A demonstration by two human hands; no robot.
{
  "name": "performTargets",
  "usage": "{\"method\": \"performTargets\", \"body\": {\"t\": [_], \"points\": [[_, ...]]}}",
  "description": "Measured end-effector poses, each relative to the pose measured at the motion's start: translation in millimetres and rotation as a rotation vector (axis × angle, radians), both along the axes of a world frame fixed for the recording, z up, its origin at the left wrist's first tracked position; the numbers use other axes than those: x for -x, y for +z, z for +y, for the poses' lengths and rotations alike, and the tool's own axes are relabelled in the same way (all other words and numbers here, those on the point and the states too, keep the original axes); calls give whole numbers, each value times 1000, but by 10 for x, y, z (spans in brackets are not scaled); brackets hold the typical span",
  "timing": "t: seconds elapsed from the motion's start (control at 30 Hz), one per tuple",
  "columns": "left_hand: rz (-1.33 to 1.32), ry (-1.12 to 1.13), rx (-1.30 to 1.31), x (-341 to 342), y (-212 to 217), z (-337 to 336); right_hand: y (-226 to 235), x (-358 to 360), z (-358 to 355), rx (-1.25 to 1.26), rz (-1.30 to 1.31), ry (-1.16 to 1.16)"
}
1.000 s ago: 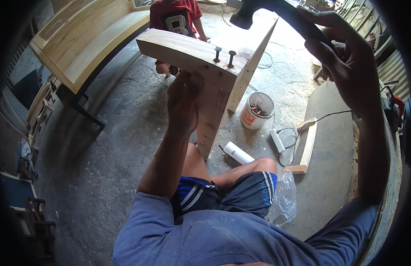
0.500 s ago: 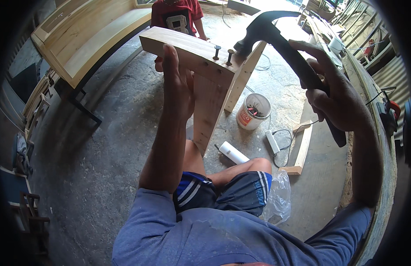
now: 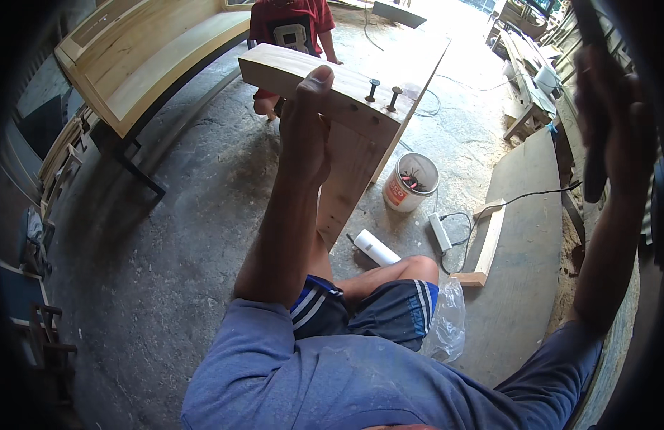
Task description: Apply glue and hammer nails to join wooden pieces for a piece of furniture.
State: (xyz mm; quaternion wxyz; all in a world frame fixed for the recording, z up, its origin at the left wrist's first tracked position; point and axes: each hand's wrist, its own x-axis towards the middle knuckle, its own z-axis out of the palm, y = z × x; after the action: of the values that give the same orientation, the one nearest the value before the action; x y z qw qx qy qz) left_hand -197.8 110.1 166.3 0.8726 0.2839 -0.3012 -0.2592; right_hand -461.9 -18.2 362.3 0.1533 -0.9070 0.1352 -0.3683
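Note:
My left hand is closed around a wooden frame, its thumb along the edge of the thick top piece. Two nails stand partly driven near that piece's right end: one nail and, just right of it, another nail. Dark holes show on the face below them. At the upper right my right hand is raised, wrapped around a hammer. The hammer's handle is blurred and its head lies outside the picture or in the dark rim.
A white bucket with small tools stands on the floor beyond my legs. Nearby lie a white cylinder, a power strip, a wooden piece and a plastic bag. A person in red sits behind the frame.
My right hand has swung the hammer up and right, away from the nails. The frame and my left hand have shifted slightly right.

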Motion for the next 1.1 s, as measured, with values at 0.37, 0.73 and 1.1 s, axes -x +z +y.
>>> {"method": "performTargets", "body": {"t": [0.37, 0.73, 1.1], "points": [[37, 8, 13, -23, -19, 29, 81, -69, 216, 81, 242, -499], [24, 9, 16, -28, -15, 23, -23, 17, -59, -65, 25, 202], [45, 63, 4, 21, 7, 24, -188, -113, 130, -335, -218, 359]]}}
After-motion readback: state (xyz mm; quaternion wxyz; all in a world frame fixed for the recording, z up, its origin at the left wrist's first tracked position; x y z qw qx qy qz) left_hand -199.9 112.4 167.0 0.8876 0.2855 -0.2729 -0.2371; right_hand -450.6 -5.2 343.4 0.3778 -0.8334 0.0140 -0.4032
